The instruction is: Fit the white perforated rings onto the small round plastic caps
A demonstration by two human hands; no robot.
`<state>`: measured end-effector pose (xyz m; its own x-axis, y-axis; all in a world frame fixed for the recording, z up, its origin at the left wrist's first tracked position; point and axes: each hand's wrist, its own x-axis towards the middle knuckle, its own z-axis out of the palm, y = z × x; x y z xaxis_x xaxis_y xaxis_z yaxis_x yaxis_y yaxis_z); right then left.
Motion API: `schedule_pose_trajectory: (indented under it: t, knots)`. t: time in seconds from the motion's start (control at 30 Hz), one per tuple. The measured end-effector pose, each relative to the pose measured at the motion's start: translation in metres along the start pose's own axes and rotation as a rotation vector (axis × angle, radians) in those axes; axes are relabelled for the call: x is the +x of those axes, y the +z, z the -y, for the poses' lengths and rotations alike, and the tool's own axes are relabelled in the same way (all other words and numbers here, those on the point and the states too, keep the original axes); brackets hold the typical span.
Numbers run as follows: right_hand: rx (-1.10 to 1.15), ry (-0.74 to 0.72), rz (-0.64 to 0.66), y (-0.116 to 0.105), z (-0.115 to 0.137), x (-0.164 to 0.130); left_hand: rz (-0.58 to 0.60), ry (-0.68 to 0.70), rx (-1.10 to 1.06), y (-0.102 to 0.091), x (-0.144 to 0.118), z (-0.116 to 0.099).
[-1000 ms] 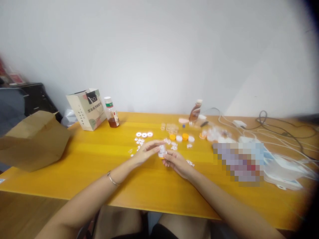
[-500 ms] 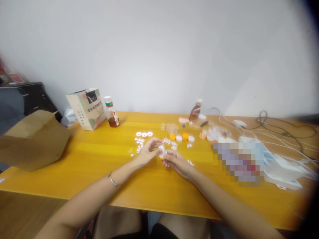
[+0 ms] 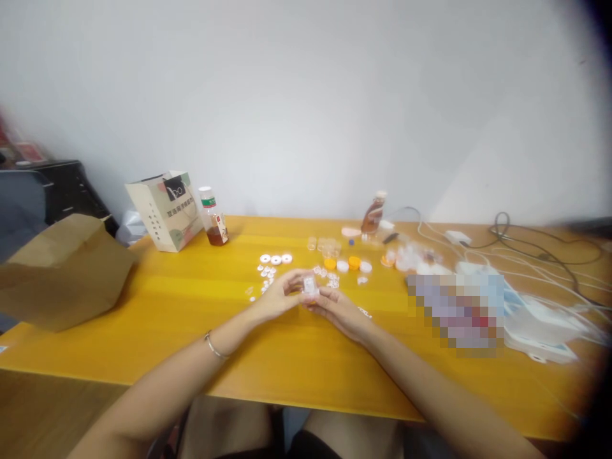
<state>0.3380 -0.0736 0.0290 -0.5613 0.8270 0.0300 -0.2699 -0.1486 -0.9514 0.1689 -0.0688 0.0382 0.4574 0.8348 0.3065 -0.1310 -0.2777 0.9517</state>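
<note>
Two bottles (image 3: 213,218) (image 3: 373,215) are standing on the counter (image 3: 191,299); three white rings (image 3: 276,259), two orange caps (image 3: 342,262) and one paper bag (image 3: 165,209) are sitting there too.

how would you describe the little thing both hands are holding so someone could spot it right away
On the long yellow table, follow the two bare forearms to where the left hand and right hand meet near the middle. Pinched between their fingertips is a small clear container. Unlike the white rings and orange caps lying behind it, it is lifted off the tabletop.
</note>
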Motion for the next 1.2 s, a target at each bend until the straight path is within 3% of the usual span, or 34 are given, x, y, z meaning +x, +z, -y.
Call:
schedule_pose_trajectory:
  t: [0.13,0.37,0.63,0.8,0.97,1.2]
  knots:
    - [0.030,-0.030,0.006,0.002,0.001,0.002,-0.042,0.021,-0.006,0.003,0.001,-0.002]
    - [0.019,-0.131,-0.113,-0.001,-0.007,0.006,-0.096,-0.004,-0.008,0.004,0.002,0.000]
    - [-0.010,-0.138,-0.181,0.001,-0.010,0.002,-0.163,0.039,0.017,0.010,0.000,0.003]
    - [-0.045,-0.161,-0.167,0.001,-0.010,0.000,-0.218,0.109,0.109,0.014,-0.002,0.005]
    - [0.056,-0.157,-0.150,0.004,-0.009,-0.001,-0.222,0.138,0.115,0.017,-0.003,0.006]
    - [0.214,-0.008,-0.026,0.003,-0.004,-0.001,-0.148,0.123,0.022,0.015,-0.003,0.001]
